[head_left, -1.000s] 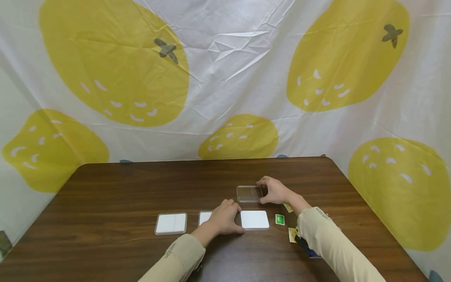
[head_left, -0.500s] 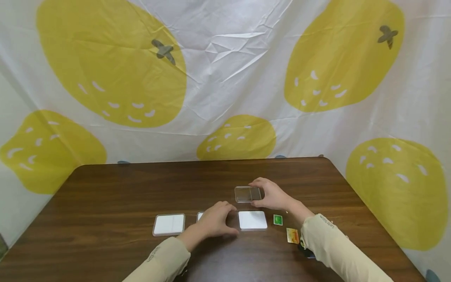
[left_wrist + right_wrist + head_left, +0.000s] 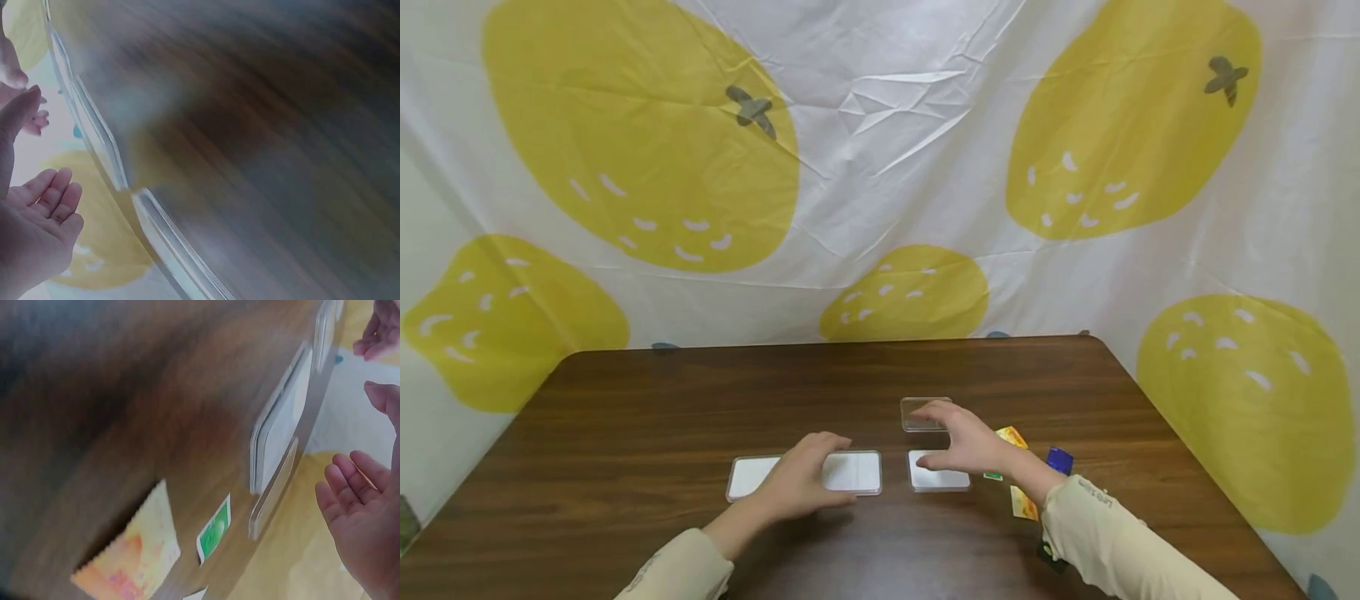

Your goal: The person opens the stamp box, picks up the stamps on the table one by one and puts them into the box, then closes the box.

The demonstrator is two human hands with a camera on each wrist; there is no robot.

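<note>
My left hand [image 3: 801, 477] hovers with thumb and fingers spread over the middle flat case [image 3: 856, 472], which is clear-edged and white inside; nothing is in its grasp. It partly covers the left white case [image 3: 747, 477]. My right hand [image 3: 970, 443], also spread and holding nothing, is above the right white case [image 3: 942, 479]. Its fingertips overlap a clear plastic lid [image 3: 913, 422] lying just behind. In the right wrist view the white case [image 3: 284, 428] looks like stacked layers, with the clear lid [image 3: 274, 490] beside it.
A small green stamp-like piece [image 3: 214, 530] and yellow-orange serrated-edge pieces [image 3: 1024, 503] lie right of the cases. A dark blue object [image 3: 1059, 460] sits near my right forearm. The brown table [image 3: 700, 400] meets a lemon-print curtain [image 3: 895, 292] at the back.
My left hand has moved left, from between the middle and right cases to over the middle one. My right hand has left the clear lid's right edge and come forward over the right case.
</note>
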